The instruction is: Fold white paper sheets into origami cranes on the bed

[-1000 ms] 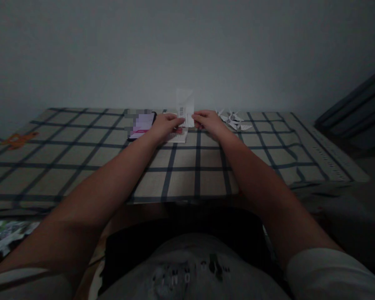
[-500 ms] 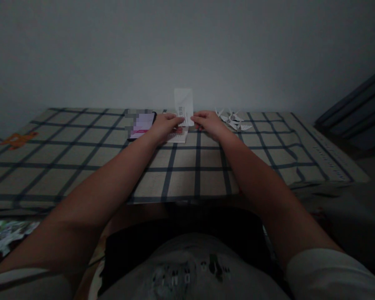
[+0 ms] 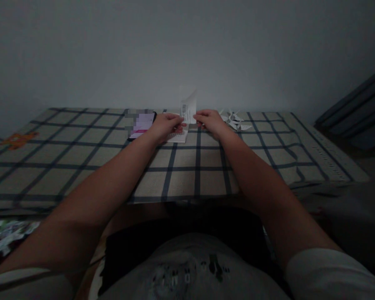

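A white printed sheet of paper stands upright above the table, its top part bent over. My left hand pinches its lower left edge between thumb and fingers. On the other side, my right hand is closed on its lower right edge. Under my left hand lies a stack of printed paper, partly covered by the fingers. Just right of my right hand sit several folded paper cranes, one partly hidden behind the hand.
Left of my left hand lies a phone with a lit screen. A checked cloth covers the table, which meets the wall at the back. An orange patterned shape shows at the far left.
The sheet has shifted slightly to the right and its top now bends over, where before it stood flatter. Both hands have moved only a little.
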`<state>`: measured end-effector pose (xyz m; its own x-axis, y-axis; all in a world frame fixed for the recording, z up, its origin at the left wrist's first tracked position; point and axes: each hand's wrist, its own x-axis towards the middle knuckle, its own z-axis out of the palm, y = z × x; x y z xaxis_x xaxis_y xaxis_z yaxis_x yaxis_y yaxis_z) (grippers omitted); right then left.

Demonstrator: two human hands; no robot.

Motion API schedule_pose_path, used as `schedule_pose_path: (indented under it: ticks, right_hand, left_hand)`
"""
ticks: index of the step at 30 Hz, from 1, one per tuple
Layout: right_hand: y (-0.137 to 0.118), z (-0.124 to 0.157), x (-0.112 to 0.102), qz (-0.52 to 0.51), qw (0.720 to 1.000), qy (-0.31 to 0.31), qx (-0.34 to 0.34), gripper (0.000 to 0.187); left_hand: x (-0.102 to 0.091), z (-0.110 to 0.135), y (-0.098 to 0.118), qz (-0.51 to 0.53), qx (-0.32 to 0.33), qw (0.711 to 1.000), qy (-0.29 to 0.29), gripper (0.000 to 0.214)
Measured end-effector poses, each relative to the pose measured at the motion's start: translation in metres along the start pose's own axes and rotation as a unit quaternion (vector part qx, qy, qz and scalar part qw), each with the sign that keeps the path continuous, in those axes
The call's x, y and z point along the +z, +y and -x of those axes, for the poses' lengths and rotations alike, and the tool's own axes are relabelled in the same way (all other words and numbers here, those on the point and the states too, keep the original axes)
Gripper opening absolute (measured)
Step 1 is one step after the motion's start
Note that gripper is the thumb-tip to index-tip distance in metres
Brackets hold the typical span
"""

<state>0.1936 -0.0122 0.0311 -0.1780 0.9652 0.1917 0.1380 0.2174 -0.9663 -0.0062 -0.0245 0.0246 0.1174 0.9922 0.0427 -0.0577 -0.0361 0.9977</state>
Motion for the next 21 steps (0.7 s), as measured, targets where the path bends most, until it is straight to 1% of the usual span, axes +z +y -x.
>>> schedule_pose_path:
  ticks: [5, 8, 13, 17, 20, 21]
  right_hand:
    - [0.001, 0.000, -0.002, -0.002, 1.000, -0.005, -0.003, 0.009]
    - [0.003, -0.001, -0.003, 0.003, 1.000, -0.025, -0.012, 0.012]
    - [0.006, 0.000, -0.001, 0.009, 0.998, -0.062, -0.024, 0.012]
    - [0.000, 0.005, 0.001, 0.015, 0.996, -0.089, -0.003, 0.015]
    - [-0.005, 0.007, 0.002, 0.007, 0.997, -0.075, 0.003, 0.025]
    - [-0.006, 0.007, 0.002, 0.001, 0.998, -0.065, 0.003, 0.025]
  left_hand:
    - [0.001, 0.001, 0.002, -0.010, -0.002, 1.000, -0.007, 0.009]
    - [0.001, 0.002, 0.001, -0.003, 0.006, 1.000, -0.001, 0.012]
    - [-0.001, -0.001, -0.003, -0.018, 0.067, 0.997, 0.029, 0.021]
    - [-0.005, -0.004, -0.004, -0.061, 0.079, 0.993, 0.060, 0.022]
    - [-0.006, -0.004, -0.003, -0.061, 0.076, 0.994, 0.052, 0.020]
    - [-0.006, -0.003, -0.002, -0.054, 0.074, 0.995, 0.046, 0.019]
